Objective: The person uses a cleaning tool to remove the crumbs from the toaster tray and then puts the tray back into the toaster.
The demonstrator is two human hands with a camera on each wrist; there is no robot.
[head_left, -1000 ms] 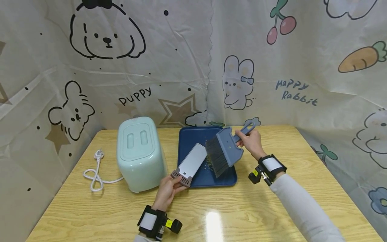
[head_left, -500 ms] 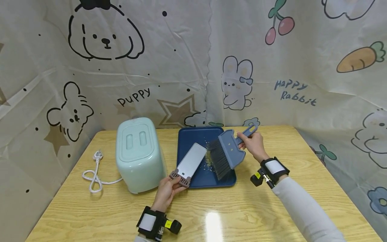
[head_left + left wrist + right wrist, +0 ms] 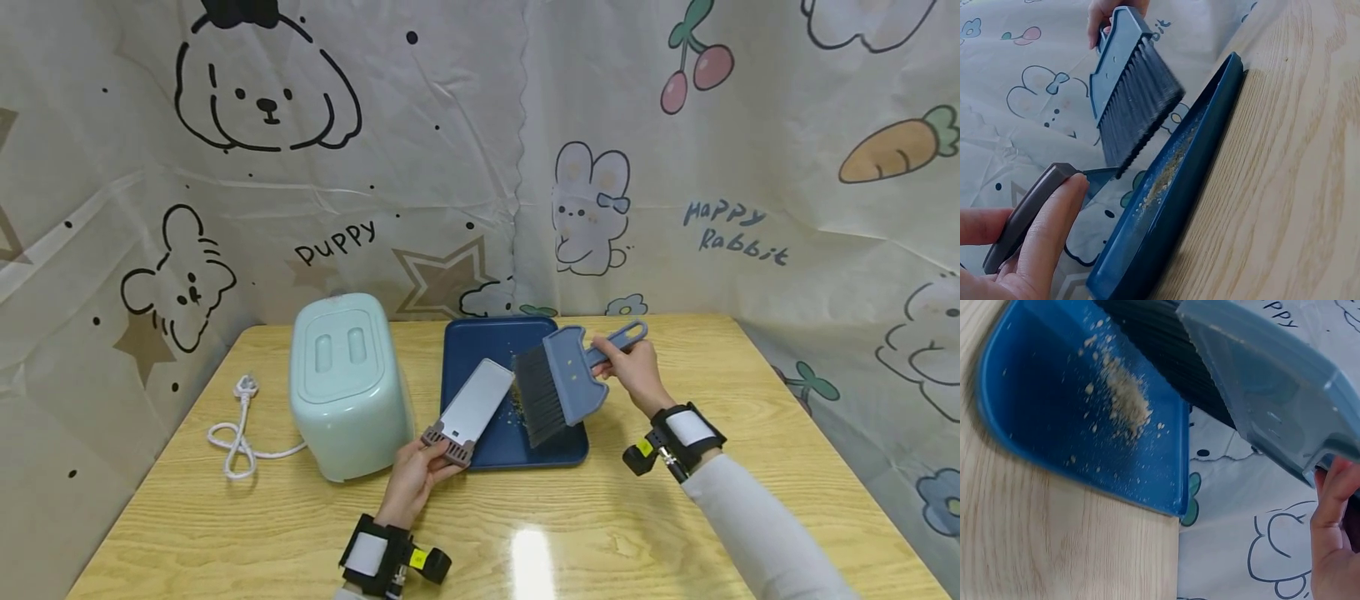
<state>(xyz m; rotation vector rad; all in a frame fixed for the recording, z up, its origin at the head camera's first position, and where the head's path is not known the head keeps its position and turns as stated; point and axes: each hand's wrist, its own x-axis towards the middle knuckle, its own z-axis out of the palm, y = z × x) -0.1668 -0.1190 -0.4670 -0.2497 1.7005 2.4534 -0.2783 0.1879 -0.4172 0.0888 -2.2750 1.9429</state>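
Blue-grey plastic forms the head and handle of a brush (image 3: 573, 375), held aslant over the right part of a navy tray (image 3: 463, 343), its dark bristles (image 3: 540, 396) pointing left and down. In the left wrist view the bristles hang above the tray floor, apart from it. The right hand's (image 3: 633, 371) fingers are clamped round the handle. Close to the bristles lies the far end of a slim, pale panel (image 3: 477, 402); whether the two touch, I cannot tell. It slants across the near left part of the navy tray, and its grey-brown slotted end is pinched by the left hand (image 3: 411, 479), thumb on top and fingers beneath. Pale crumbs (image 3: 1127, 400) form a loose heap on the tray floor, with scattered bits around it.

To the left, just beside the tray, stands a mint-green toaster (image 3: 341, 375) with two raised grips on its lid. Its white cord (image 3: 238, 448) lies looped on the bench (image 3: 637, 517), ending in a plug (image 3: 245, 386). Black bands, each with a small camera, circle both wrists. Behind the bench hangs a pale cloth (image 3: 450, 100) printed with cartoon animals, stars and a carrot.
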